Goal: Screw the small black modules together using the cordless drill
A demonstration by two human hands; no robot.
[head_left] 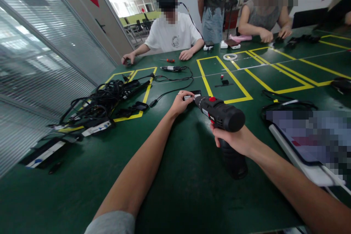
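Note:
A black cordless drill (219,111) with red accents is gripped by its handle in my right hand (233,139). Its chuck points forward and left, and the tip meets a small black box-shaped part (196,92) with a light-coloured piece in it. My left hand (180,103) is closed on that part and presses it against the green table (181,175). The fingers partly cover the part, so its exact kind does not show. Where the bit touches is too small to make out.
Tangled black cables (101,97) and power strips (97,127) lie left. A tablet (298,139) sits at right, beside a coiled cable (290,106). Further off are an orange screwdriver (170,60), a pen-shaped tool (171,68), a white ring (229,57) and people (174,31) across the table.

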